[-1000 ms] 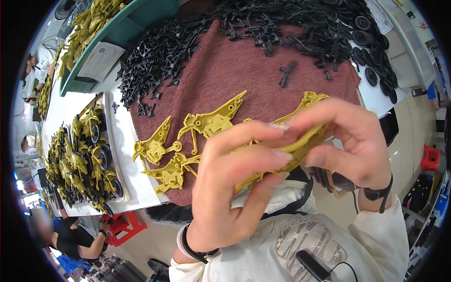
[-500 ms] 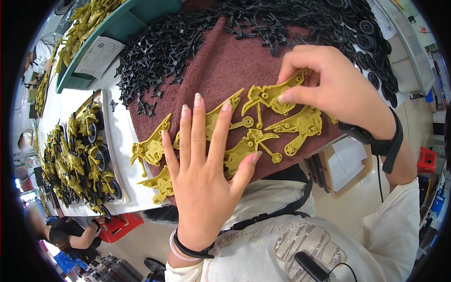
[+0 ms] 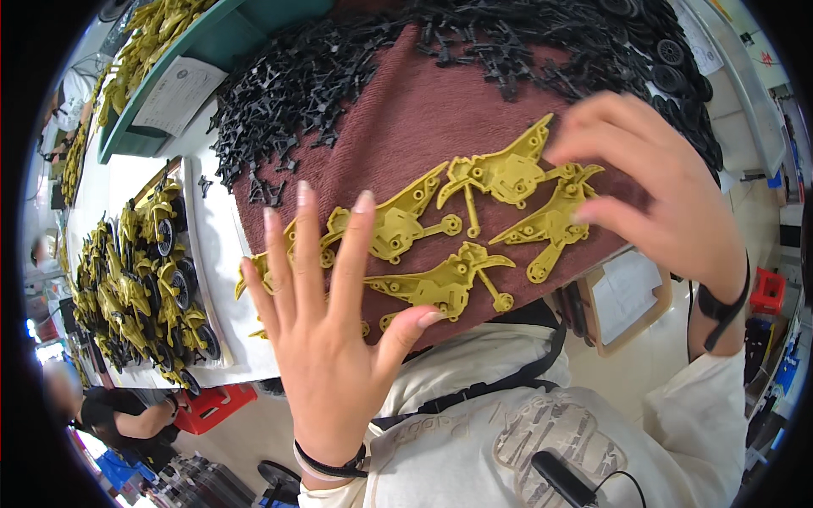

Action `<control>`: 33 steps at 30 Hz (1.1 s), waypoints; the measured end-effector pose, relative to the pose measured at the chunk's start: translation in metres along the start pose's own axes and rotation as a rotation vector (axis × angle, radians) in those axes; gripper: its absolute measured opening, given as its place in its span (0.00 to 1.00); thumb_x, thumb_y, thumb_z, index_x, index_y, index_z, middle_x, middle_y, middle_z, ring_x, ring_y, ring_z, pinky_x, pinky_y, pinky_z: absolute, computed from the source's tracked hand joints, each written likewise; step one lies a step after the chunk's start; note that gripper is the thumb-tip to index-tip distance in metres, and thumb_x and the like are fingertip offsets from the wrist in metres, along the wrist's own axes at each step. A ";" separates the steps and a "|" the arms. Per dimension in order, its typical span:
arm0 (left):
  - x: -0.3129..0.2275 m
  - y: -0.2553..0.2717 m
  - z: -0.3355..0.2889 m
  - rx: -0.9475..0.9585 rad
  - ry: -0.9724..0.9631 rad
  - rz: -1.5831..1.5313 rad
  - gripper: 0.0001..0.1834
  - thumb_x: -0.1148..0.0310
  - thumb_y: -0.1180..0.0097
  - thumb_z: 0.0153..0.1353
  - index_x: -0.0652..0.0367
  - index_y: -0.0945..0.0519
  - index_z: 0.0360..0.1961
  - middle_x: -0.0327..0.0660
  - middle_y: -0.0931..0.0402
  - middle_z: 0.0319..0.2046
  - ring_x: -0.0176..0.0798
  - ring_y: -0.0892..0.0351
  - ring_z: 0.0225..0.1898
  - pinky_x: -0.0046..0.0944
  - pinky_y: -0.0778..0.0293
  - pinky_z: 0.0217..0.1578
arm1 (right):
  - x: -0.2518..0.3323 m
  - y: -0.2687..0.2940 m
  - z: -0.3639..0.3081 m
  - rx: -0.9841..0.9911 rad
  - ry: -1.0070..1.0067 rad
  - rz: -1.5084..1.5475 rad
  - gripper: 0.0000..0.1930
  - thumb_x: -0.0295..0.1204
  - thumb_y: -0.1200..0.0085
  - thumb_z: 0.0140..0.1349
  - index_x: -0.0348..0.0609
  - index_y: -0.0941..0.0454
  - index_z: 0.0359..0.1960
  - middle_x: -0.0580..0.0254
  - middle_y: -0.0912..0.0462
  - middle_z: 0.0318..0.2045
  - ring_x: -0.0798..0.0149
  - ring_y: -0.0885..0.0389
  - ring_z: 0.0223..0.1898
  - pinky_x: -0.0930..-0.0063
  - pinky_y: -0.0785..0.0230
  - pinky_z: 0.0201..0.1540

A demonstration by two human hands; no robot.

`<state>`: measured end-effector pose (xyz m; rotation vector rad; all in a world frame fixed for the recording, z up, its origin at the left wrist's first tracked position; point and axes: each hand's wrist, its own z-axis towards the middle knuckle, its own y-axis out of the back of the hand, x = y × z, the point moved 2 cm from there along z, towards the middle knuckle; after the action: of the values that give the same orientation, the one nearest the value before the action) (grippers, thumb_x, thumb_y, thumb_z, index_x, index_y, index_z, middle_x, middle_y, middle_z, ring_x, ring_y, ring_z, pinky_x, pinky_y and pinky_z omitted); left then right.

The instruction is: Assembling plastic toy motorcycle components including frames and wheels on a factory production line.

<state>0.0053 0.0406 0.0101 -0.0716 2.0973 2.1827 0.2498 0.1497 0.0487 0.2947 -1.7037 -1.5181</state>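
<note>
The left hand (image 3: 326, 360) is spread wide, the right hand (image 3: 665, 190) curved open, over yellow pieces (image 3: 434, 292) laid flat on red cloth (image 3: 449, 102), maybe to stop sliding.

Over on the left there's a person in black (image 3: 110, 415) near a red stool (image 3: 222, 409), a white sheet (image 3: 179, 95) against the green bin (image 3: 254, 41), and another stool (image 3: 767, 290) far right.

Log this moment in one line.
left hand: spread, over yellow parts | right hand: open, by rightmost yellow parts | cloth: under yellow parts | black parts: heaped beyond
</note>
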 end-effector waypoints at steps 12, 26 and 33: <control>0.001 0.006 -0.006 0.119 -0.011 0.058 0.49 0.24 0.61 0.55 0.45 0.38 0.71 0.50 0.52 0.73 0.58 0.58 0.74 0.59 0.65 0.71 | 0.025 -0.028 -0.025 -0.118 -0.090 0.104 0.17 0.31 0.34 0.46 0.43 0.21 0.39 0.56 0.30 0.39 0.53 0.29 0.41 0.64 0.33 0.42; 0.238 0.132 0.231 -0.152 0.257 -0.171 0.37 0.41 0.47 0.64 0.64 0.30 0.60 0.47 0.25 0.53 0.41 0.29 0.57 0.41 0.35 0.57 | 0.020 -0.008 -0.036 -0.294 -0.106 0.244 0.21 0.23 0.33 0.45 0.41 0.21 0.45 0.53 0.29 0.51 0.54 0.27 0.47 0.68 0.30 0.44; 0.179 0.081 0.317 -0.133 0.181 -0.017 0.45 0.33 0.51 0.60 0.66 0.32 0.60 0.67 0.40 0.62 0.72 0.34 0.59 0.58 0.35 0.59 | 0.021 -0.005 -0.043 -0.247 -0.100 0.284 0.18 0.22 0.34 0.46 0.40 0.20 0.42 0.53 0.27 0.48 0.56 0.24 0.45 0.69 0.26 0.42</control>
<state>-0.1672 0.3624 0.0835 -0.3090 2.0262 2.3846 0.2646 0.1046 0.0506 -0.1488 -1.5373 -1.5268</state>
